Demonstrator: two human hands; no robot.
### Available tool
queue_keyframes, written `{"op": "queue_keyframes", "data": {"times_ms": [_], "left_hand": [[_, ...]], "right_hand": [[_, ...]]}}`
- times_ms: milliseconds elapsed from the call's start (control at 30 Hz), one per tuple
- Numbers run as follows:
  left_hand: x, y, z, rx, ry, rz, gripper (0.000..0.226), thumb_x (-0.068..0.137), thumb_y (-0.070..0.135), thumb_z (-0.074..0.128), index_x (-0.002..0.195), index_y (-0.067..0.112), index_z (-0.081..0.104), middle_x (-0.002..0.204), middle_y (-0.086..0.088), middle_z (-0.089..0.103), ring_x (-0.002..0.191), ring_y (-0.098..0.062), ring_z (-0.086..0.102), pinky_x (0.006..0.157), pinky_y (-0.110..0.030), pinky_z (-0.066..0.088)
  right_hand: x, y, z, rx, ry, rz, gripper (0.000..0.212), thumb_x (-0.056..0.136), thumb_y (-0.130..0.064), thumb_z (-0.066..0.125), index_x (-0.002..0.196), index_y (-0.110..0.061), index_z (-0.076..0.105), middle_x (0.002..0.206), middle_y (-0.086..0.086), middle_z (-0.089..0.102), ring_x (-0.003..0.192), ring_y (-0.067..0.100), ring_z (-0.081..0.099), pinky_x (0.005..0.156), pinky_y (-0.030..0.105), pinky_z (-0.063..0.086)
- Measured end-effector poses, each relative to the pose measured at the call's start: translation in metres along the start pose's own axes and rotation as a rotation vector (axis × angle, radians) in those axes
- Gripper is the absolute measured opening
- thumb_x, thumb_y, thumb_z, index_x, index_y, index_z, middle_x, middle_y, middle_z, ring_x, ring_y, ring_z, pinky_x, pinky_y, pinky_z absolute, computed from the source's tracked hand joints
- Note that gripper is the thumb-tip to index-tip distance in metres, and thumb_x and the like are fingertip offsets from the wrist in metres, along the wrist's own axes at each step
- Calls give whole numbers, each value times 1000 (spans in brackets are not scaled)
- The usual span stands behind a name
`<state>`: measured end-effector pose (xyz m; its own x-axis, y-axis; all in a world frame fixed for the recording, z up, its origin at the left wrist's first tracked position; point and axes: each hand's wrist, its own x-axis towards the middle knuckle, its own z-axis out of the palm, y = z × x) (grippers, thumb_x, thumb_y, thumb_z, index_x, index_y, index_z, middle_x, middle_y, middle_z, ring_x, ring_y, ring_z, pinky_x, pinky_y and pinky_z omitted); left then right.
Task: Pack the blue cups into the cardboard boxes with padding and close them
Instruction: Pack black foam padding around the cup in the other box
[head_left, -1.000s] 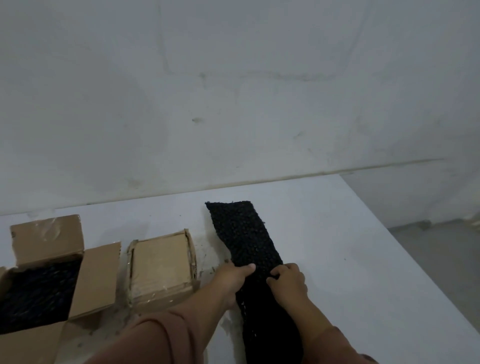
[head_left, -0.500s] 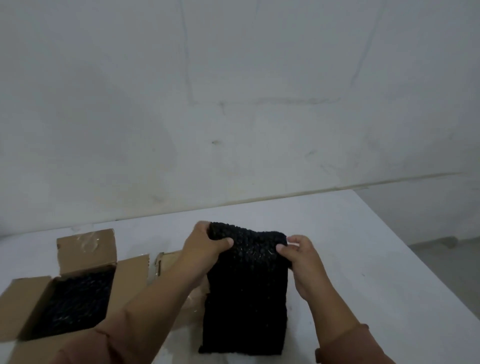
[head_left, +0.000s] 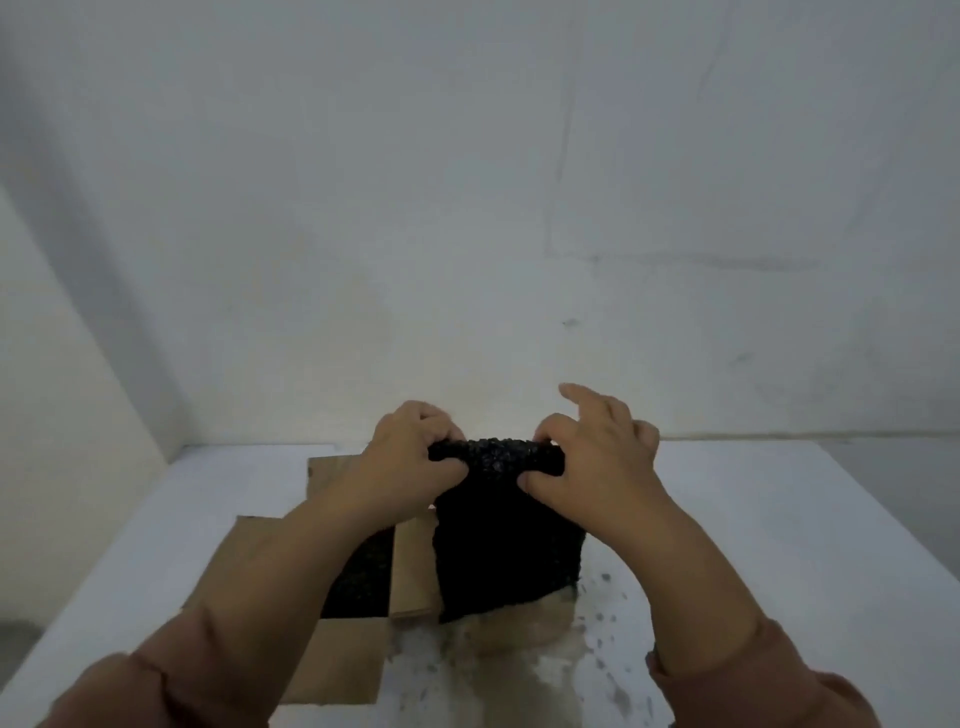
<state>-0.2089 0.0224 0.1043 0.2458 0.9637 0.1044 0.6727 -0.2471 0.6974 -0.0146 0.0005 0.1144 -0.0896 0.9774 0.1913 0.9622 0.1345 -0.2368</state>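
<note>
A strip of black padding (head_left: 506, 551) hangs in the air above the white table (head_left: 779, 545). My left hand (head_left: 410, 462) grips its folded top edge on the left. My right hand (head_left: 597, 462) pinches the same edge on the right with thumb and one finger, the other fingers raised. Under my left forearm sits an open cardboard box (head_left: 332, 670) with black padding (head_left: 358, 577) inside. A second cardboard box (head_left: 519, 623) lies blurred behind the hanging strip's lower end. No blue cup is visible.
Black crumbs (head_left: 602, 618) are scattered on the table to the right of the boxes. A pale wall (head_left: 467, 208) rises at the table's far edge, and another wall closes in on the left.
Both hands lifted the padding strip off the table and carried it left, over the boxes. My right fingers have loosened to a pinch. The camera has swung left.
</note>
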Motion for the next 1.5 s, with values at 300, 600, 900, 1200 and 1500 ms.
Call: {"op": "queue_keyframes", "data": {"times_ms": [300, 600, 900, 1200, 1500], "left_hand": [[-30, -80, -71, -752, -255, -188, 70, 63, 41, 77, 127, 28, 50, 122, -6, 65, 106, -19, 67, 84, -28, 49], [-58, -147, -61, -978, -320, -349, 57, 66, 14, 74, 121, 14, 60, 119, -10, 68, 107, -22, 65, 83, -28, 50], [-35, -145, -63, -984, -288, -467, 22, 83, 4, 65, 104, 5, 68, 109, -18, 70, 99, -29, 65, 92, -36, 49], [-24, -147, -59, -1079, -30, -512, 28, 89, -5, 54, 111, 11, 60, 103, -14, 69, 97, -30, 63, 84, -39, 51], [-31, -164, -67, -1298, -26, -505, 38, 89, 28, 39, 101, 10, 70, 113, -24, 63, 104, -38, 61, 92, -44, 48]], "right_hand": [[30, -77, -2, 557, -128, -8, 22, 79, -32, 68, 77, -11, 64, 68, 1, 58, 64, 14, 55, 59, 27, 37], [39, -93, 64, 1062, -157, 433, 36, 83, -37, 66, 77, -2, 62, 81, 7, 66, 73, 20, 63, 67, 30, 46], [45, -94, 83, 1064, -248, 395, 38, 79, -51, 64, 89, -14, 62, 98, 1, 67, 88, 15, 63, 78, 30, 49], [24, -96, 111, 1488, -434, 459, 25, 80, -2, 64, 104, -6, 66, 110, 15, 69, 98, 25, 65, 84, 33, 51], [31, -85, 103, 1061, -264, 89, 67, 70, 27, 25, 58, -18, 72, 100, -3, 64, 100, 14, 58, 83, 13, 47]]}}
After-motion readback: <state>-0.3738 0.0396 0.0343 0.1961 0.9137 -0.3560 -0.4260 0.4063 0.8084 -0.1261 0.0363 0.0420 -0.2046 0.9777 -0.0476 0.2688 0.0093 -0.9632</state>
